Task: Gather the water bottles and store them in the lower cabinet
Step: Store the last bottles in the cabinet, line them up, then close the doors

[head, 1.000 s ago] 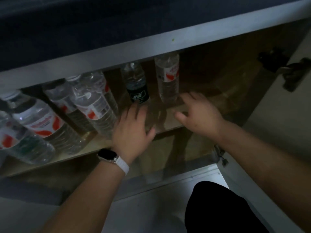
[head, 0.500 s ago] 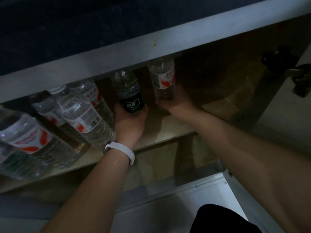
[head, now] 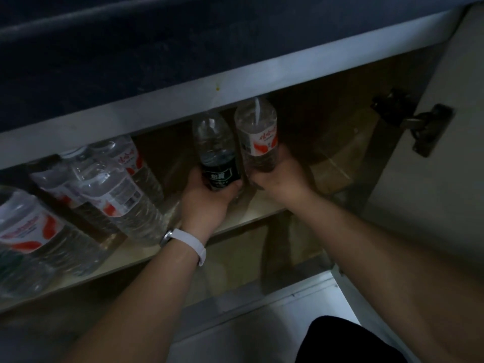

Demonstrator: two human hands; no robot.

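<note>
- Left hand (head: 207,199): fingers curled round the lower part of a clear plastic water bottle with a black label (head: 217,153), which stands on the pale wooden cabinet shelf (head: 259,206).
- Right hand (head: 279,176): clasps the base of a clear plastic bottle with a red-and-white label (head: 258,132), just beside the first at its 3 o'clock.
- At 9 o'clock, more red-labelled clear bottles (head: 115,189) crowd the shelf.
- At 3 o'clock there is bare shelf, toward the dark metal door hinge (head: 416,124).
- At 12 o'clock the white cabinet rail (head: 183,100) overhangs the bottle tops.

Bare forearms, white-strapped watch (head: 187,241) on the left wrist

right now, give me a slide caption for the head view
Left hand grips the dark-label bottle, right hand the red-label bottle, upright at the cabinet shelf.
</note>
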